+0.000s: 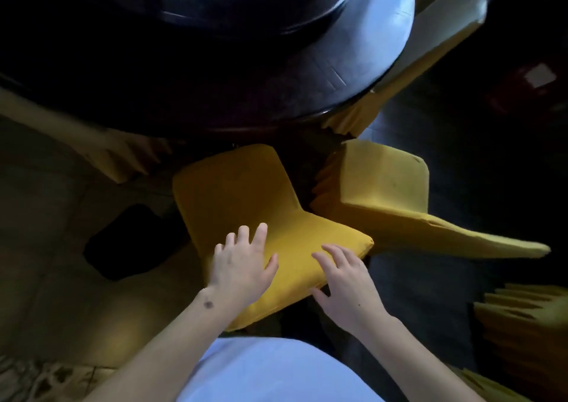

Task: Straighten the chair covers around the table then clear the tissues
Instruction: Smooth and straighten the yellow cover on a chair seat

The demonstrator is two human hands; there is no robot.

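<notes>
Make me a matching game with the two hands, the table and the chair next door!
Things:
1. left hand
2. right hand
3. round table
4. neighbouring chair

Descriptions:
A. dark and shiny, at the top of the view
B. yellow-covered, right of the middle chair
C. spread flat on the middle chair's yellow back
D. fingers spread at the back's right-hand edge

Pairs: 1-C, 2-D, 3-A, 4-B

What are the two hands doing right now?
Left hand: open, fingers spread flat on the yellow chair cover.
Right hand: open, fingers spread at the cover's top edge, holding nothing.
</notes>
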